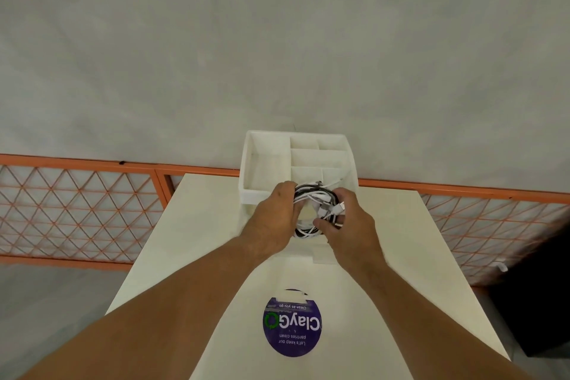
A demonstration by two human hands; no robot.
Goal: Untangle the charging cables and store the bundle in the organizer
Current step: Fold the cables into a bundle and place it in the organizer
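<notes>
A white table (191,241) has a white organizer (246,163) at the middle of its far edge. A round purple sticker (291,322) sits by the near edge. The left hand (277,213) and right hand (348,222) each grip one side of the black and white cable bundle (311,194), at the organizer's near side.

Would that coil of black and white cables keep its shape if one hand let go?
Probably not: the cable bundle looks untied, with plug ends poking out, so it would likely sag and uncoil. Its thin cords suggest it is light; the left hand and right hand grip opposite sides.
</notes>
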